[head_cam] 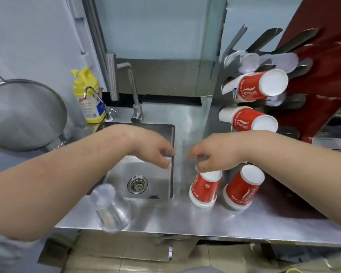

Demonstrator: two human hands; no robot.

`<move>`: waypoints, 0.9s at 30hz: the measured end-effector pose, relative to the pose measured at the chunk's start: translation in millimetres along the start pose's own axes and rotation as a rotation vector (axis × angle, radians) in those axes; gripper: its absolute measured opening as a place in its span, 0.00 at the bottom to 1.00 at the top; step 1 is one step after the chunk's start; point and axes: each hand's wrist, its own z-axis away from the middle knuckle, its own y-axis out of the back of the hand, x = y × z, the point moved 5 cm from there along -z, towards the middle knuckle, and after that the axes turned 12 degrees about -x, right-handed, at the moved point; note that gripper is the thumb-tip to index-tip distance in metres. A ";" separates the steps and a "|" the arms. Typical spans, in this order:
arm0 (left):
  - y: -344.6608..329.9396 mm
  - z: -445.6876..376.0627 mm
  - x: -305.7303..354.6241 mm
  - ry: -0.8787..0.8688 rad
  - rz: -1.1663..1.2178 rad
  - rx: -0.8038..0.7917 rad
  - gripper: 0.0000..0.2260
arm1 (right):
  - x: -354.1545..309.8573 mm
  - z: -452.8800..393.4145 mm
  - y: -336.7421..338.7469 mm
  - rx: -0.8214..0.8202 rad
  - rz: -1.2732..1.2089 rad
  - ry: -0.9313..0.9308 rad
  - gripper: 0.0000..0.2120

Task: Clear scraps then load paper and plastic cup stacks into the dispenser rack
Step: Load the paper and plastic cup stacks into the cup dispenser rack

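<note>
The left hand (154, 149) hangs over the right edge of the sink (171, 134), its grip loose and holding nothing, fingers curled downward with the fingertips just above the sink's rim. The right hand (211, 154) hovers opposite it over the steel table (185, 217), fingers bent and lightly pinched; its fingertips sit right at the upturned base of a red paper cup stack (204, 189), but whether they actually grasp it or only touch it cannot be told. That stack stands mouth-down on the table, its long axis nearly vertical and leaning a little to the right. Just beside it on the right a second red paper cup stack (243, 189) also stands mouth-down, tilted more strongly, its white base pointing up and to the right. Near the table's front edge, left of the sink drain, a clear plastic cup stack (109, 207) stands mouth-down, its base leaning toward the upper left. Behind the right forearm the dispenser rack (232, 62) rises, carrying two red paper cup stacks (262, 85) lying close to horizontal, white bases pointing right and toward the camera, with blurred clear plastic cups (250, 63) in the slot above them. A yellow pump bottle (88, 95) stands behind the sink, beside the faucet (133, 89).
</note>
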 end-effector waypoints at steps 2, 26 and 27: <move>-0.1 -22.4 14.6 -0.021 0.025 -0.017 0.25 | 14.9 6.0 -10.7 0.012 0.005 -0.026 0.21; -135.7 -133.3 58.1 -0.163 0.982 0.337 0.27 | 51.3 -44.5 -122.5 0.507 -0.683 -0.065 0.37; -137.9 -134.2 59.0 -0.164 1.005 0.335 0.27 | 52.3 -45.1 -123.5 0.515 -0.703 -0.058 0.37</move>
